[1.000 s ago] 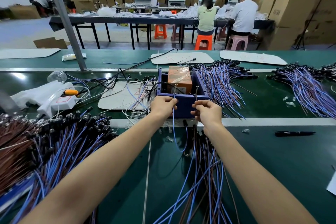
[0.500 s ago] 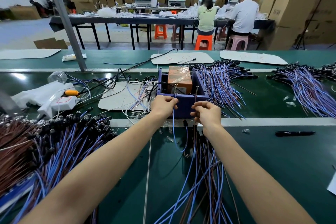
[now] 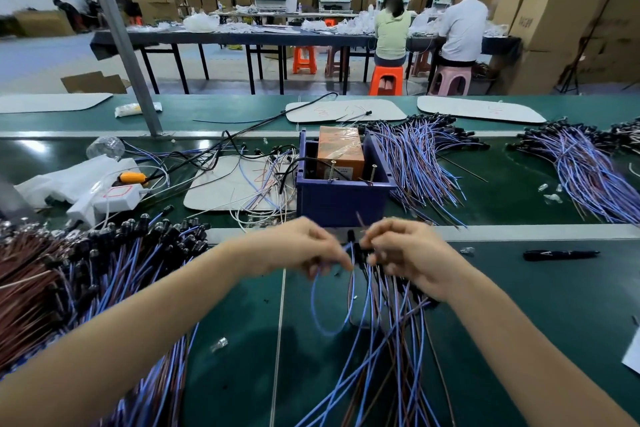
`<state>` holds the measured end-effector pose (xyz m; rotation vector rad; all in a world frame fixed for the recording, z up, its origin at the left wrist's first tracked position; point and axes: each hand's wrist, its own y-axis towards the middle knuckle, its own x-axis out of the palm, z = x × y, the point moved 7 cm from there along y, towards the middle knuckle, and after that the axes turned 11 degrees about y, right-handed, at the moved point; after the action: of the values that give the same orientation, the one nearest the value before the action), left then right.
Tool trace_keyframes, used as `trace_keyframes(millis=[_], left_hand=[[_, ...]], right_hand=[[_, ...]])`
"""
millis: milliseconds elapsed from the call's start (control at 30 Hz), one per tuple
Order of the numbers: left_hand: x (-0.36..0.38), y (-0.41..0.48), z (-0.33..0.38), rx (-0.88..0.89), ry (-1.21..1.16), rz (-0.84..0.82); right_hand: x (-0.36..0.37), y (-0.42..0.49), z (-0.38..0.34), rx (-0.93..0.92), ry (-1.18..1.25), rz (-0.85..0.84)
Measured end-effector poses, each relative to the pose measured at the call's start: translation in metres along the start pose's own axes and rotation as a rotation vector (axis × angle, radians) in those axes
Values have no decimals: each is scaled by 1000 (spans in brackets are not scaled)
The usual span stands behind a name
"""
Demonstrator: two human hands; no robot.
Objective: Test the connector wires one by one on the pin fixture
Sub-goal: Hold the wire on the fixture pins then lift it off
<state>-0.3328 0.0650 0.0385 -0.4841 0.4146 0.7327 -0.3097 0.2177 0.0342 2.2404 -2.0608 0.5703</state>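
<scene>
Green bench (image 3: pixel 519 305) in factory hall; blue fixture bin (image 3: pixel 341 199) with 2 upright pins (image 3: pixel 332 170) at centre; left hand (image 3: pixel 298 246) and right hand (image 3: pixel 405 253) close together just in front of it; left pinches looped blue wire (image 3: pixel 332 305), right pinches brown wire (image 3: pixel 359 220) above wire pile (image 3: pixel 391 340); fingers blurred.

The green surface (image 3: pixel 519 305) carries a blue box (image 3: pixel 341 203) just beyond the left hand (image 3: pixel 294 246) and right hand (image 3: pixel 412 253). A wire pile (image 3: pixel 86 270) lies left of them, loose wires (image 3: pixel 381 340) beneath, a black pen (image 3: pixel 561 255) to the right, and a white board (image 3: pixel 221 191) beyond on the left.
</scene>
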Motion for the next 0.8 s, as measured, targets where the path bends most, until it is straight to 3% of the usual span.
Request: trace_keyframes(millis=[67,133,367,400,467,533,567,633,800], left_hand=[[26,-32,-9,16,37,-274],[45,-55,-17,5,82,-400],[41,-103,-30,-35,344,-420],[28,-108,-34,-38,428,-333],[-11,-114,-49,-100,768,12],[-44,-128,-70,-299,1102,314],[-50,-132,-80,-394,1198,376],[-49,-131,-98,-456,1218,435],[-62,-129,-96,-416,1143,706]], right_hand=[[16,-38,12,104,-46,-254],[36,-71,27,193,-102,-449],[78,-115,64,259,-371,-714],[84,-119,66,275,-396,-764],[93,-124,66,287,-408,-860],[103,-121,61,247,-473,-878],[106,-116,59,228,-518,-848],[112,-107,56,221,-512,-782],[125,-86,50,121,-489,-610]])
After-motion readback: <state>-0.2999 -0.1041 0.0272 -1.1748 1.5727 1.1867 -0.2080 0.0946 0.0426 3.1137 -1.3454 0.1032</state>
